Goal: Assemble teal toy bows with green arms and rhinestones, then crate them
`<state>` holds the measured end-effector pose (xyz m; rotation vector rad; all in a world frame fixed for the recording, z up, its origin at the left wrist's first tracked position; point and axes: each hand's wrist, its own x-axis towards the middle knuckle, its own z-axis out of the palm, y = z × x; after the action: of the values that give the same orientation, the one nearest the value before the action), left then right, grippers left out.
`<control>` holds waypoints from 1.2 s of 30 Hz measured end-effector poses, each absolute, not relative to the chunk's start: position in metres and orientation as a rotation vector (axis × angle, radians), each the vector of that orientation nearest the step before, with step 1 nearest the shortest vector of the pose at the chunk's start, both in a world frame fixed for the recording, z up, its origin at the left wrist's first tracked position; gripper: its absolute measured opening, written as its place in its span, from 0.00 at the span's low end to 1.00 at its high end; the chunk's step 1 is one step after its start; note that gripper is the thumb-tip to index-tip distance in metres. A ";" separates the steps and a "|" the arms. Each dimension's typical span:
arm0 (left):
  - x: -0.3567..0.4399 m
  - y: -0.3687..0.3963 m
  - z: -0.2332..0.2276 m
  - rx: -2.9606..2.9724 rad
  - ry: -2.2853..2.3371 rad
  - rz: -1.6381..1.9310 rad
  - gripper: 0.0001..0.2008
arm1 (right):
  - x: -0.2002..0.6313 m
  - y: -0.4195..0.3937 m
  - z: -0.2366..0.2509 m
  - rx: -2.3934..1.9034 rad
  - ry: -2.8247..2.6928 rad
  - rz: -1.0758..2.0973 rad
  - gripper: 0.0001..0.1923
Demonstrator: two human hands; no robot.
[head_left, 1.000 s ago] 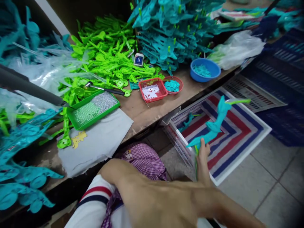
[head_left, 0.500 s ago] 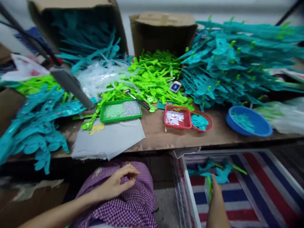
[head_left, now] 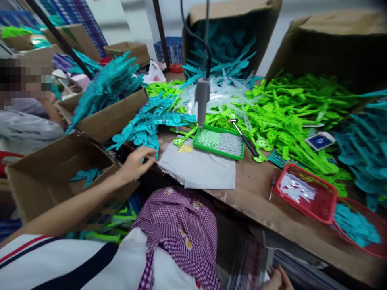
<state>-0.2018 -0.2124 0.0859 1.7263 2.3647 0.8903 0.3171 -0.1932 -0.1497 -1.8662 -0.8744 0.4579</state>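
Nearest, the checked apron (head_left: 181, 229) covers the lap. At the lower right edge, the right hand (head_left: 277, 280) is beside a striped container (head_left: 250, 266); it is partly cut off, so whether its fingers grip anything cannot be told.

Farther forward, the left hand (head_left: 136, 164) hovers at the counter's (head_left: 250, 181) near edge, fingers loosely curled, with a gap between thumb and forefinger and nothing visible in it. The teal pile (head_left: 148, 125) lies on the counter just beyond these fingers, one piece's end hanging beside the fingertips; contact is unclear. Its pieces fan out, many lengthwise from near left to far right. The left hand is clearly the nearer; the right is well apart.

To the left, an open carton (head_left: 54, 161) holds a few teal pieces. Right of the pile is a grey cloth (head_left: 205, 173), with a green tray (head_left: 236, 155) behind and a hanging tool (head_left: 202, 100) above. Green parts (head_left: 290, 108) are heaped beyond.
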 end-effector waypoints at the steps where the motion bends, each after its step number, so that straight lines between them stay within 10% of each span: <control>1: -0.232 -0.204 0.094 1.676 2.542 0.867 0.15 | 0.290 -0.188 -0.135 -1.763 -1.016 0.450 0.22; 6: -0.368 -0.165 0.103 0.991 3.053 0.570 0.38 | 0.190 -0.157 -0.065 -1.253 -1.662 0.654 0.14; 23: -0.311 -0.189 0.079 1.189 2.789 1.305 0.25 | -0.029 -0.104 0.066 -0.845 -1.527 1.503 0.20; 36: -0.223 -0.212 -0.004 0.754 2.116 1.679 0.20 | -0.127 -0.123 0.006 -0.754 -1.681 2.145 0.45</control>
<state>-0.2231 -0.2117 -0.0039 0.7542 2.1155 1.6794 -0.1268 -0.1229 0.0056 -0.7537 -1.6806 2.1449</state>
